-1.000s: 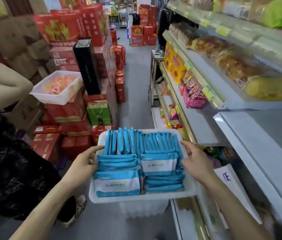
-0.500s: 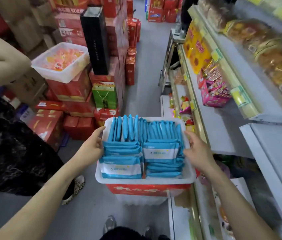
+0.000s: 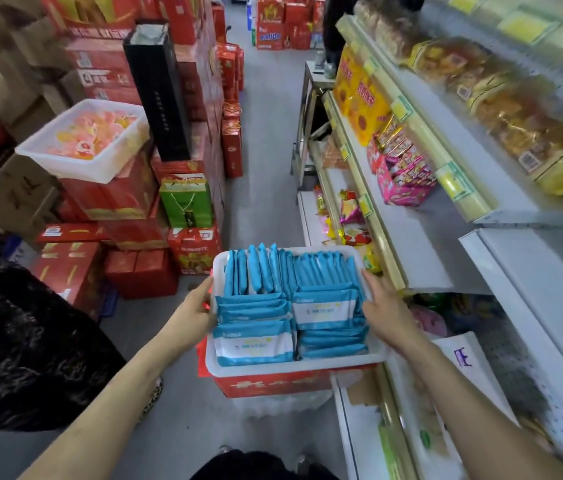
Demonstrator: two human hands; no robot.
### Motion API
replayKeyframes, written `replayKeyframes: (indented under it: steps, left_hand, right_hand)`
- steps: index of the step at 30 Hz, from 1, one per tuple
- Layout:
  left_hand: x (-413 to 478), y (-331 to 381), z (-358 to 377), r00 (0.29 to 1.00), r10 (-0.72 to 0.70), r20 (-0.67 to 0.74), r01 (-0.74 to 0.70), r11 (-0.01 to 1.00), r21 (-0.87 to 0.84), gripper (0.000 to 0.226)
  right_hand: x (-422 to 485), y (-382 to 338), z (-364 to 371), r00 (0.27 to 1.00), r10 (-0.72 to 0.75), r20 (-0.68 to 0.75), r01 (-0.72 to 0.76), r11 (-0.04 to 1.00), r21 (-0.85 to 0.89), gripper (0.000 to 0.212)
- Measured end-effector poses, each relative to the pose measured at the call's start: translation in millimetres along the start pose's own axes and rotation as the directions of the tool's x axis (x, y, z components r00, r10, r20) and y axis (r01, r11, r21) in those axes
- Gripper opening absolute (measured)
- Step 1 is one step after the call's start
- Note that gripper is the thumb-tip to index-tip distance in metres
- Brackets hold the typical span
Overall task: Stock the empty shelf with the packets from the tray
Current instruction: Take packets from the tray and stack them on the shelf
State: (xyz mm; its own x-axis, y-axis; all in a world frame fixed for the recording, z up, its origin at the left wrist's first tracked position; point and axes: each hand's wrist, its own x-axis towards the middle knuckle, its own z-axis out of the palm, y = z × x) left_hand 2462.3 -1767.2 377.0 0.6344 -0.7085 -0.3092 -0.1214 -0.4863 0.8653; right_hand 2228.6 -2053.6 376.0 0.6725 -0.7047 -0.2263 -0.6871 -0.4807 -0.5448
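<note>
A white tray (image 3: 294,367) packed with blue and white packets (image 3: 321,306) sits on a red box (image 3: 273,384) in the aisle in front of me. Some packets stand on edge at the back, others lie stacked at the front. My left hand (image 3: 193,310) grips the tray's left rim. My right hand (image 3: 382,306) holds the right rim, fingers pointing forward along it. A bare grey shelf (image 3: 418,244) lies just right of the tray, with a second bare white shelf board (image 3: 550,271) nearer to me.
Red gift boxes (image 3: 114,199) are stacked along the left, topped by a white tub of orange sweets (image 3: 89,140). A person in dark patterned clothes (image 3: 13,341) stands close on my left. Pink snack boxes (image 3: 401,174) and bagged bread (image 3: 515,109) fill the upper shelves.
The tray has come down and forward and now sits on the red box, which was out of sight a second ago. Both hands stay on its sides.
</note>
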Motion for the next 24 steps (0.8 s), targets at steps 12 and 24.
replayKeyframes:
  steps: [12, 24]
  left_hand:
    - [-10, -29, 3, 0.996, -0.09, 0.023, 0.092, 0.99, -0.11, 0.07]
    - [-11, -37, -2, 0.979, 0.116, -0.171, -0.088, 0.983, 0.162, 0.054]
  right_hand:
    - [-37, -29, 20, 0.833, -0.426, -0.354, 0.325, 0.893, -0.31, 0.038]
    - [-42, -57, 24, 0.887, -0.444, -0.125, 0.305, 0.767, -0.565, 0.032]
